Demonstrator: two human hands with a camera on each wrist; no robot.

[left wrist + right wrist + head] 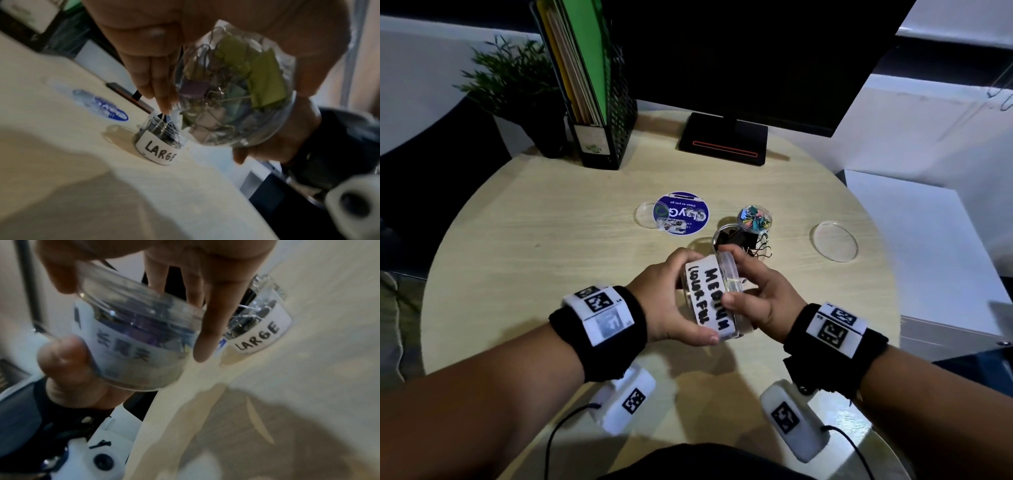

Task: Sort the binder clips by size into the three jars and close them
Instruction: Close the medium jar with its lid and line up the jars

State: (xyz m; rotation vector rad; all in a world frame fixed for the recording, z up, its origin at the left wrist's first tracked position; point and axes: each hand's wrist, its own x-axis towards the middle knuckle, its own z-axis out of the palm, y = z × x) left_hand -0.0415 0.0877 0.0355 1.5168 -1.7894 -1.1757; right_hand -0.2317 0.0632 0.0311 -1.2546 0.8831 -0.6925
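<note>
A clear jar (710, 301) labelled MEDIUM (COLORFUL) lies tipped on its side in the air above the round table (551, 240). My left hand (690, 298) grips its body. My right hand (736, 277) grips the clear lid (726, 270) sitting at the jar's mouth. The left wrist view shows colourful clips packed inside this jar (232, 91). Just behind stands the lidless LARGE jar (732, 236) with black clips, also labelled in the left wrist view (160, 146) and right wrist view (261, 327). A smaller jar (755, 217) of tiny colourful clips stands beyond it.
Two loose clear lids lie on the table, one (834, 240) at the right, one (649, 214) beside a blue round sticker (681, 212). A monitor stand (722, 140), a black file holder (599, 113) and a potted plant (517, 85) line the back edge.
</note>
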